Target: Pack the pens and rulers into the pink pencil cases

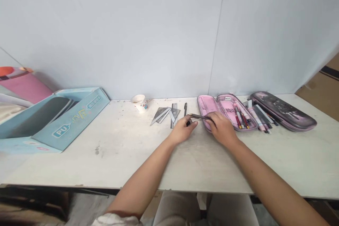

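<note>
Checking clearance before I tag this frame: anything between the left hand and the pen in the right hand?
Nothing visible. The pen points from the right hand toward the left hand, its tip right by it; contact is unclear. The open pink pencil case lies beyond, not between them.

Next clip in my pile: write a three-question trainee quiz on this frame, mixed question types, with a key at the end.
1. Multiple choice: What colour is the inside of the open pencil case?
A) green
B) pink
C) yellow

2. True or false: Seen from the head camera, the paper cup stands between the blue box and the ruler.

3. Fill the gap: The slim writing tool is gripped, by the end away from its tip, in the person's ____.

Key: 1. B; 2. True; 3. right hand
</note>
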Tool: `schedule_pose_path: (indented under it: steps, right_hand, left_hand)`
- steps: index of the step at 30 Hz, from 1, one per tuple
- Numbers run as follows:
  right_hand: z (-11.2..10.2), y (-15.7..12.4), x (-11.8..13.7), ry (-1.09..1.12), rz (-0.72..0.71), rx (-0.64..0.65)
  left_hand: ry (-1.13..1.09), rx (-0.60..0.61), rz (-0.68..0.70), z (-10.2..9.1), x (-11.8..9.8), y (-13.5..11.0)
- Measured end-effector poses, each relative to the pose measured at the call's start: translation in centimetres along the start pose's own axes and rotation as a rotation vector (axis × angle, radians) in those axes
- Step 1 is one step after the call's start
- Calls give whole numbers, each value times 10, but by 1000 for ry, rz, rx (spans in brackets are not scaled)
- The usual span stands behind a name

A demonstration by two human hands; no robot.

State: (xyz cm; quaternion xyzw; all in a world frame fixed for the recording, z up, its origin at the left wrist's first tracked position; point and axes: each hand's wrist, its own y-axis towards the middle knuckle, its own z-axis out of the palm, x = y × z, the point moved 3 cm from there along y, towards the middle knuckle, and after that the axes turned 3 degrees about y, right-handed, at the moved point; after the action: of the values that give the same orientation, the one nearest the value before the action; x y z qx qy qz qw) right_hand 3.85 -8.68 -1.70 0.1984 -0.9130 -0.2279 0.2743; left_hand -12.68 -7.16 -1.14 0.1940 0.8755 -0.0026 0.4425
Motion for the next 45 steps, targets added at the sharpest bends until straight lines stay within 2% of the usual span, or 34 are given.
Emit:
schedule_pose_path:
  steps: [4,8,11,15,20,24,27,30,34,38,42,45]
  right_hand:
    - [-3,-2,-2,-88,6,32]
    - [-10,-2,-12,-94,-15,-68]
    - [-14,-4,-19,-90,-15,-92]
    - [-13,-6,-17,-126,-38,-49]
    - [-6,-6,-3,-211,-96,21]
    - [-3,-6,-1,-181,-93,14]
    - [-6,-5,-6,-127,-53,-45]
    - [-11,-5,-10,-111,-36,-113]
    - [-14,-4,-6,-129,-48,-142]
    - [-15,-3,1,-171,21,-160]
    - [-12,-2,6,-188,48,-117]
    - [-14,0,-2,-205,101,-149]
  left_hand:
    - [35,23,4,-2,3,-2]
    - [-66,39,48,-3,5,-1]
    - [-71,47,86,-5,8,1]
    - [17,33,98,-6,14,1]
    - [192,45,123,4,12,-3]
    - [168,71,164,9,4,-6]
    - [119,-65,133,2,3,-3]
    - [211,-202,74,-5,8,1]
    - [342,-162,106,-4,9,5]
    - [344,-198,191,-5,3,8]
    - [359,-221,190,-5,-2,16]
    - [311,-261,199,0,-9,22]
